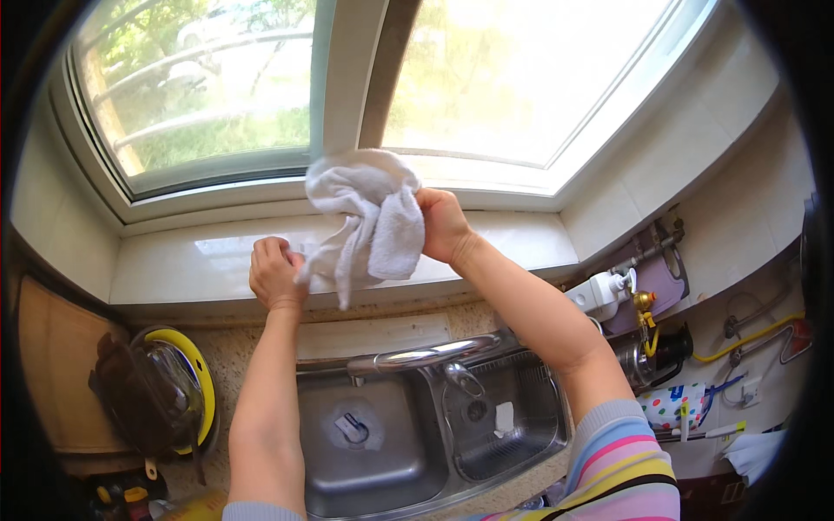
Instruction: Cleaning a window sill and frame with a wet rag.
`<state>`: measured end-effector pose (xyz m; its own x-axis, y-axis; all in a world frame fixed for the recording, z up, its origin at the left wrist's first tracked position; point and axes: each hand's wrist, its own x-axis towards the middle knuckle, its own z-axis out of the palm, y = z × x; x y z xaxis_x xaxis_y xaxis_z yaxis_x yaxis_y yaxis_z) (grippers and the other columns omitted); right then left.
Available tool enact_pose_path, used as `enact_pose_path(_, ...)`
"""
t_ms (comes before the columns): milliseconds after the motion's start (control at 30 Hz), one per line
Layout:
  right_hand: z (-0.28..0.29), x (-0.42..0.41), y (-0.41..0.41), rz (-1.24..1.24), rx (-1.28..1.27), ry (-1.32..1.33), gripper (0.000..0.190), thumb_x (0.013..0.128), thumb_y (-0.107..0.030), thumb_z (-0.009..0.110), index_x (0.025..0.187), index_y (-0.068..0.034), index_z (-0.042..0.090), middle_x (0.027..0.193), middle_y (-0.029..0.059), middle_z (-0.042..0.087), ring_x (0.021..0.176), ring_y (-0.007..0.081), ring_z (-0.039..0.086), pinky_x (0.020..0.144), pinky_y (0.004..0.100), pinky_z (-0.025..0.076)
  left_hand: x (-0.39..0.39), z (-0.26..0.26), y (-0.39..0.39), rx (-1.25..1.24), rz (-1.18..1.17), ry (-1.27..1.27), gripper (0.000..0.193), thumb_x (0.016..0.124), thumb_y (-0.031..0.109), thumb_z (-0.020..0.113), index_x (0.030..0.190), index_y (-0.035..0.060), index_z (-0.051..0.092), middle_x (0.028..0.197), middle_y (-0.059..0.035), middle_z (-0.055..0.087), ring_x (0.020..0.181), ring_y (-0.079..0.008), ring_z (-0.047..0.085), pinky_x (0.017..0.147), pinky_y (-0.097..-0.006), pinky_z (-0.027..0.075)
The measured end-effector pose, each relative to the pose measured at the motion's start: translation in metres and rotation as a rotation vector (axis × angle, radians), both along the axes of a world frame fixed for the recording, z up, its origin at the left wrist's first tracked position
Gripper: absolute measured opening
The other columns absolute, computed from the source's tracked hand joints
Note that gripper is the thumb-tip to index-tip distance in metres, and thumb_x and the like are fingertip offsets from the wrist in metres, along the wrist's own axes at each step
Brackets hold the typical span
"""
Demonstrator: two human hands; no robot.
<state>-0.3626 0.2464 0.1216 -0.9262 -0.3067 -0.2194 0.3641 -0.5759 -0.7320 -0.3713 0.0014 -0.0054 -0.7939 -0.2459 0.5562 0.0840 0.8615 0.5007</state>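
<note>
A white terry cloth [371,215] hangs bunched in the air before the window, above the tiled sill. My right hand [445,225] grips its right side. At the lower left corner of the cloth is my left hand [277,272], its fingers curled and pinching that corner. Below my arms lies a stainless steel double sink [371,482] with a chrome faucet [423,355] along its back edge. The bottom of the cloth is slightly blurred.
On the right stand a white pump bottle [599,294], a purple cutting board [651,293] and a gas pipe with a yellow hose [749,340]. A white piece [504,419] lies in the right basin. At the left are a yellow-rimmed round item [207,391] and a dark brown item [133,397].
</note>
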Motion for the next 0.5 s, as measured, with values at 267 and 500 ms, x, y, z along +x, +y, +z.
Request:
enact_pose_path(267,-0.010,-0.042,-0.034,-0.405,1.283,0.811,0.019,0.083,-0.013,0.056,0.096,0.001,0.055,0.098,0.0161,0.059,0.084,0.0324,0.060,0.073,0.0425,0.048,0.001,0.007,0.013,0.003,-0.016,0.029,0.013,0.072,0.010,0.059,0.084,0.0107,0.056,0.091,-0.0057,0.057,0.084,-0.0263,0.057,0.072,-0.0392,0.047)
enact_pose_path(500,-0.044,-0.040,-0.044,-0.278,1.884,0.924,0.022,0.079,-0.006,0.056,0.099,-0.001,0.051,0.102,0.0206,0.056,0.086,0.0375,0.064,0.073,0.0456,0.053,0.001,0.001,-0.004,0.014,-0.043,-0.004,0.010,0.073,0.010,0.059,0.083,0.0104,0.057,0.091,-0.0077,0.058,0.085,-0.0279,0.059,0.072,-0.0400,0.048)
